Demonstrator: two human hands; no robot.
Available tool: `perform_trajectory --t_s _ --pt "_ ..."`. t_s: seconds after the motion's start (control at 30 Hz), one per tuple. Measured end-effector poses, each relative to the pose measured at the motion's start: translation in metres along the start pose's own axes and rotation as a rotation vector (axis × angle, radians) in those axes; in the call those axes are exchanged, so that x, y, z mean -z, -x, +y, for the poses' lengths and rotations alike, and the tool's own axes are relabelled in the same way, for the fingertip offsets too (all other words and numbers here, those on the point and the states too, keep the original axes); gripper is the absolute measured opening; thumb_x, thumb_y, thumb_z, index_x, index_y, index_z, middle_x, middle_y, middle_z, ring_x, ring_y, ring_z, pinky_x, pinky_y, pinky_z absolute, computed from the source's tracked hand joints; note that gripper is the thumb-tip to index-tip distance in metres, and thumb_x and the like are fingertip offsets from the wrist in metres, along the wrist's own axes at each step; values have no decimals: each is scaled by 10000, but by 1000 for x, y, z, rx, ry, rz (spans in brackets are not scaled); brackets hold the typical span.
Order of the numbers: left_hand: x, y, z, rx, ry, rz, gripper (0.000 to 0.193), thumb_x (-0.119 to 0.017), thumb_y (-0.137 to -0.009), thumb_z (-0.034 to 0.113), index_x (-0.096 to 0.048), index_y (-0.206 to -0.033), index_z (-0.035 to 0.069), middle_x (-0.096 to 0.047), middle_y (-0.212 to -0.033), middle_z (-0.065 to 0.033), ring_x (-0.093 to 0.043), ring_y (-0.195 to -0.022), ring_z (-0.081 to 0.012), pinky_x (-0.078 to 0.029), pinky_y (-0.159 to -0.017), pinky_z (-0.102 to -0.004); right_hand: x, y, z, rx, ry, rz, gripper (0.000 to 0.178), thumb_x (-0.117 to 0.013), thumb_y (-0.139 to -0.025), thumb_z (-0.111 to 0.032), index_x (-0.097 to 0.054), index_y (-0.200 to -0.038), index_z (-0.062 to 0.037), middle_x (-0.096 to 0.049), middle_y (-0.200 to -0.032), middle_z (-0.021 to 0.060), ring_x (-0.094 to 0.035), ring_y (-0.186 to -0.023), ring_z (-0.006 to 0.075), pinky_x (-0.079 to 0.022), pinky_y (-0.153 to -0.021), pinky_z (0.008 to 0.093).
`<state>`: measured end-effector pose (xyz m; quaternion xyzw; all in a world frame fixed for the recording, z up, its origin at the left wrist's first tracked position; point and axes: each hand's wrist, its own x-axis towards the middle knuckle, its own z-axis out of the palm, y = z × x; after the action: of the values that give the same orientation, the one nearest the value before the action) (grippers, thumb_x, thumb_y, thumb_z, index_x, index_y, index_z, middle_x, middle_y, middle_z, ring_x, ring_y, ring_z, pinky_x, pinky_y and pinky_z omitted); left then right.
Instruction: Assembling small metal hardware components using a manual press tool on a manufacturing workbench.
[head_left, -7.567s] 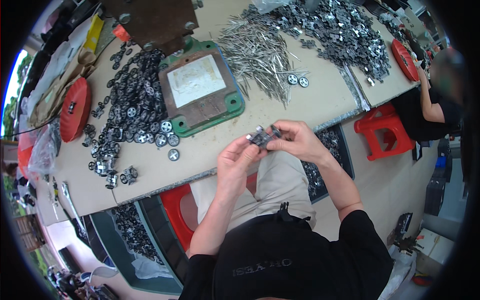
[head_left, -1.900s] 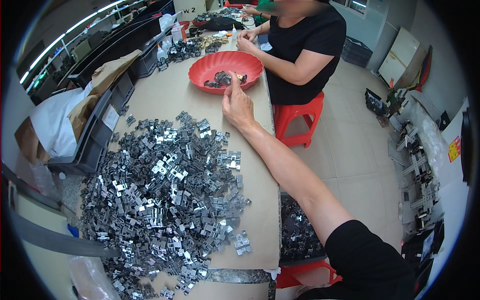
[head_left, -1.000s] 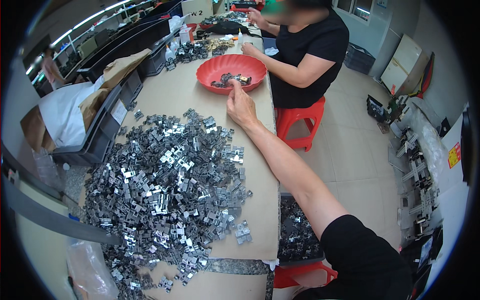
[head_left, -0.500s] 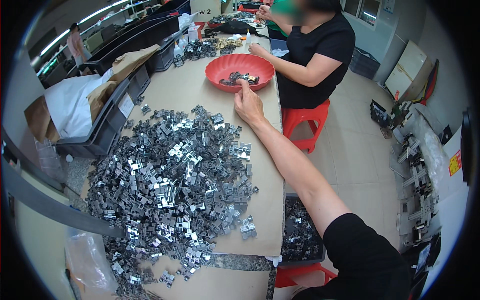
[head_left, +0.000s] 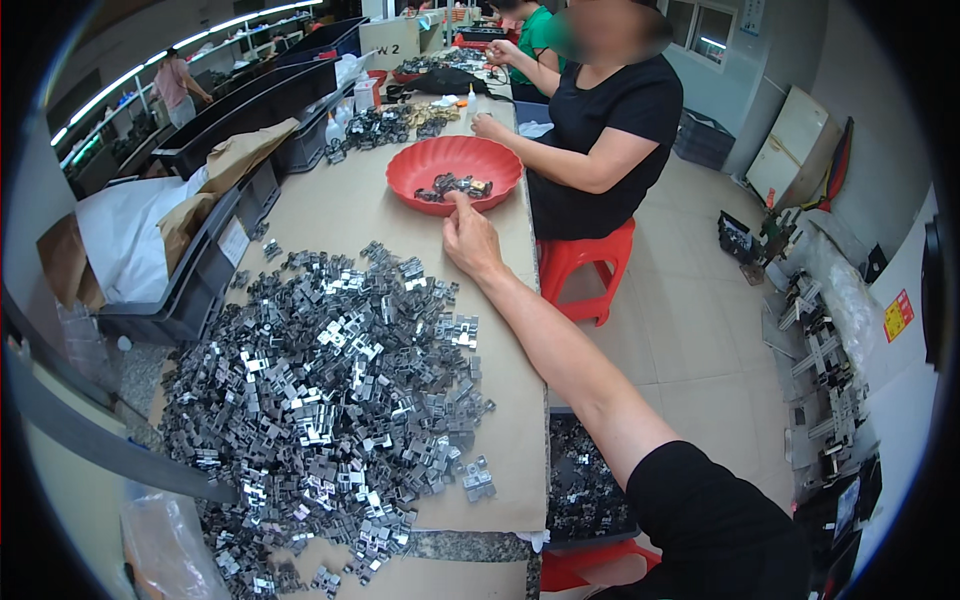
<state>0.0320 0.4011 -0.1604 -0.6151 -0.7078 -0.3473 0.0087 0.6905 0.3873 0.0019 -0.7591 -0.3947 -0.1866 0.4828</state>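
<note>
My right arm reaches forward along the table's right side. At its end my right hand (head_left: 470, 240) is at the near rim of a red scalloped plastic bowl (head_left: 405, 165), fingers closed at the edge with one fingertip over it. Several small dark metal parts (head_left: 440, 187) lie in the bowl, one with a gold-coloured patch. Nearer me, a large heap of shiny metal clip-like pieces (head_left: 320, 400) spreads over the brown-covered table (head_left: 505, 440). One loose piece (head_left: 478, 479) sits apart at the heap's right. My left hand is out of view.
Across the table's right edge a person in black (head_left: 610, 130) sits on a red stool (head_left: 590, 270). Grey crates (head_left: 190, 310) with paper line the left side. A dark bin of parts (head_left: 585, 480) stands below my arm. White bottles (head_left: 333, 128) stand farther back.
The view has shifted, so the bowl, heap and seated person appear lower and more to the left. My right hand stays at the bowl's near rim.
</note>
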Motion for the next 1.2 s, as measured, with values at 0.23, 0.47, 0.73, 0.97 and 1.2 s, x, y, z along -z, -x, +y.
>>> perform_trajectory --t_s 0.23,0.47,0.73,0.97,1.2 --pt "-14 -10 9 -6 51 -28 472 -569 -874 362 -562 -1163 -11 -560 -1176 -221 -530 -1088 -349 -412 -933 -425 4 -3 0 -23 15 -20 324 -518 -814 -102 -472 -1135 -85 -606 -733 131 -612 -734 333 -461 -687 433" --pt "-26 -19 18 -12 90 -56 475 -570 -874 361 -560 -1167 -13 -561 -1175 -222 -533 -1084 -346 -413 -933 -420 5 -3 -2 -35 5 -68 300 -511 -820 -105 -459 -1115 -90 -623 -810 149 -611 -784 358 -465 -697 468" --pt "-31 -27 19 -9 116 -87 479 -570 -874 360 -558 -1171 -16 -562 -1174 -223 -537 -1080 -342 -413 -933 -414 4 -4 -3 -30 19 -80 257 -509 -817 -98 -477 -1071 -81 -624 -817 154 -611 -782 356 -467 -691 467" --pt "-39 -44 31 -21 157 -93 482 -571 -875 359 -556 -1174 -18 -562 -1174 -223 -540 -1076 -338 -414 -932 -409 3 -2 0 -2 7 -20 259 -516 -813 -104 -508 -1070 -72 -607 -724 136 -612 -721 327 -460 -670 431" --pt "-45 -48 38 -13 190 -105 485 -572 -875 358 -554 -1178 -20 -563 -1173 -224 -543 -1073 -334 -415 -932 -404 2 -1 -2 -17 8 -70 180 -524 -825 -150 -547 -985 -70 -636 -748 156 -622 -730 340 -470 -670 443"
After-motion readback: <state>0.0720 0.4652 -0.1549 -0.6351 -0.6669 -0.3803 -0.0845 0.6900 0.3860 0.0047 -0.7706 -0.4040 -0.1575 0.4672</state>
